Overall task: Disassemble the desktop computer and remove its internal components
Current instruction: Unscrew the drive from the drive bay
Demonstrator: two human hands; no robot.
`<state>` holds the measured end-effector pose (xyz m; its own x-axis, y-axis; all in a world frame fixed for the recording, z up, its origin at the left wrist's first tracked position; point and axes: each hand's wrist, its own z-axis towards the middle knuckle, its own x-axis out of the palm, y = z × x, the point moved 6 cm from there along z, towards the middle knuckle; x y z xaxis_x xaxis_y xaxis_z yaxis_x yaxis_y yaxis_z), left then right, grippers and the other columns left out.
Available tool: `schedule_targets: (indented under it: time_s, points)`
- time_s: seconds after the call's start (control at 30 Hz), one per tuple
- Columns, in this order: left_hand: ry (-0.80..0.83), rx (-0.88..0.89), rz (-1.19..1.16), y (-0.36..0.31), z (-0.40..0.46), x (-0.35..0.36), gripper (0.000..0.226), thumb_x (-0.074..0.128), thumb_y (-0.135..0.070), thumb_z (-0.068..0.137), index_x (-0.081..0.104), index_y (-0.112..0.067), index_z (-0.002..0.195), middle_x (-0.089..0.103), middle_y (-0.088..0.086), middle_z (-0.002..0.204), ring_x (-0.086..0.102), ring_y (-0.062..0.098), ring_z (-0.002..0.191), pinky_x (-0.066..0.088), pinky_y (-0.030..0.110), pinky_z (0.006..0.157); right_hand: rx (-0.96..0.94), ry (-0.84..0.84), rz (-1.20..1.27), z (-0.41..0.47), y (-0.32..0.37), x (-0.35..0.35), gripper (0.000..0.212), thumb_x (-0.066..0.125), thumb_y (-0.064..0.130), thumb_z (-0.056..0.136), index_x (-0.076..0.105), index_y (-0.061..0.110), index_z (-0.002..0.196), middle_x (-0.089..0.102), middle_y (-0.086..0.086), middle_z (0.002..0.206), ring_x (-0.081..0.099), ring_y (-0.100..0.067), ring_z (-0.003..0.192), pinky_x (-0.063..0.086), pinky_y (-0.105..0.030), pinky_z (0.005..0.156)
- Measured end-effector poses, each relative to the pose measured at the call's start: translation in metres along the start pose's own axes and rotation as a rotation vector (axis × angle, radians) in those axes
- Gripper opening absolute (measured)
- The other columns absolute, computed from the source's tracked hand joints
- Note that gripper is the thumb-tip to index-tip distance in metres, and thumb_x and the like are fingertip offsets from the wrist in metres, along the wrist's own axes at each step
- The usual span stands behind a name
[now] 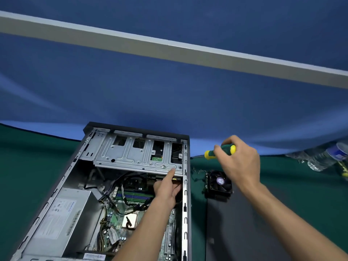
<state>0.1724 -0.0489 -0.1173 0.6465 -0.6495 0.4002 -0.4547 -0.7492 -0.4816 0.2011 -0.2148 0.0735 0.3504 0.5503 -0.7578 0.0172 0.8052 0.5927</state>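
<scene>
A: Item one, case (pixel 90 194): open, on its side at the table's (pixel 24 166) near left edge. Our left hand (pixel 165 187) reaches under the drive cage (pixel 135 155), forefinger straight along its lip, other fingers hidden.

B: Item two, right hand (pixel 239 162): wrapped round the screwdriver (pixel 219 150), above the removed fan (pixel 219 182).

A: Risk: we may snag cables (pixel 131 204) if the cage lifts blind.

Plastic water bottles (pixel 323 157) on green table (pixel 28 147)
</scene>
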Motion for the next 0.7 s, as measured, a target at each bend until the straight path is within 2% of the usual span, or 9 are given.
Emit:
schedule_targets:
  time_s: [0.1, 0.2, 0.27, 0.37, 0.47, 0.57, 0.7]
  points:
    - [-0.015, 0.024, -0.018, 0.002, 0.002, -0.002, 0.058, 0.075, -0.013, 0.079, 0.042, 0.007, 0.122, 0.048, 0.028, 0.124, 0.054, 0.033, 0.101, 0.049, 0.044, 0.095, -0.051, 0.002, -0.018, 0.011, 0.016, -0.007, 0.021, 0.057, 0.039, 0.067, 0.057, 0.017, 0.066, 0.05, 0.005, 0.048, 0.05, -0.024, 0.057, 0.038, -0.032, 0.053]
    - [-0.019, 0.024, -0.032, 0.001, 0.004, -0.002, 0.046, 0.074, -0.01, 0.079, 0.042, 0.001, 0.11, 0.049, 0.025, 0.111, 0.054, 0.029, 0.089, 0.051, 0.04, 0.09, -0.055, -0.014, 0.028, 0.017, 0.024, -0.012, 0.021, 0.052, 0.037, 0.061, 0.056, 0.017, 0.061, 0.046, 0.008, 0.043, 0.042, -0.014, 0.05, 0.031, -0.029, 0.048]
    - [-0.016, 0.016, -0.034, 0.0, 0.004, -0.001, 0.044, 0.074, -0.008, 0.079, 0.04, -0.003, 0.106, 0.049, 0.02, 0.097, 0.054, 0.024, 0.078, 0.051, 0.036, 0.085, -0.054, -0.008, 0.044, 0.018, 0.029, -0.011, 0.02, 0.05, 0.038, 0.059, 0.055, 0.018, 0.059, 0.045, 0.011, 0.042, 0.038, -0.013, 0.047, 0.026, -0.028, 0.047]
    - [-0.01, 0.007, -0.032, -0.001, 0.003, -0.002, 0.047, 0.075, -0.008, 0.078, 0.04, -0.004, 0.108, 0.047, 0.017, 0.088, 0.054, 0.021, 0.072, 0.051, 0.033, 0.081, -0.063, 0.046, 0.043, 0.016, 0.035, -0.002, 0.021, 0.05, 0.037, 0.059, 0.054, 0.017, 0.058, 0.043, 0.006, 0.042, 0.038, -0.013, 0.048, 0.029, -0.029, 0.048]
    - [-0.009, 0.009, -0.026, -0.002, 0.002, -0.003, 0.052, 0.075, -0.008, 0.077, 0.04, -0.003, 0.115, 0.049, 0.021, 0.094, 0.055, 0.022, 0.073, 0.051, 0.032, 0.08, -0.068, 0.074, 0.031, 0.015, 0.036, 0.007, 0.019, 0.056, 0.034, 0.065, 0.054, 0.017, 0.059, 0.046, 0.004, 0.046, 0.04, -0.014, 0.05, 0.032, -0.029, 0.048]
    - [-0.01, 0.018, -0.028, -0.003, 0.002, -0.004, 0.057, 0.075, -0.008, 0.078, 0.04, 0.001, 0.122, 0.049, 0.028, 0.111, 0.055, 0.023, 0.074, 0.052, 0.034, 0.082, -0.064, 0.078, 0.012, 0.016, 0.033, 0.013, 0.017, 0.064, 0.024, 0.071, 0.054, 0.017, 0.059, 0.046, 0.004, 0.046, 0.041, -0.016, 0.05, 0.031, -0.029, 0.049]
    - [0.005, 0.023, -0.037, -0.002, 0.002, -0.003, 0.05, 0.076, -0.007, 0.077, 0.041, 0.0, 0.114, 0.048, 0.028, 0.117, 0.055, 0.023, 0.074, 0.053, 0.036, 0.084, -0.061, 0.078, -0.004, 0.017, 0.033, 0.017, 0.017, 0.063, 0.024, 0.072, 0.053, 0.018, 0.059, 0.043, 0.005, 0.044, 0.039, -0.014, 0.048, 0.028, -0.028, 0.048]
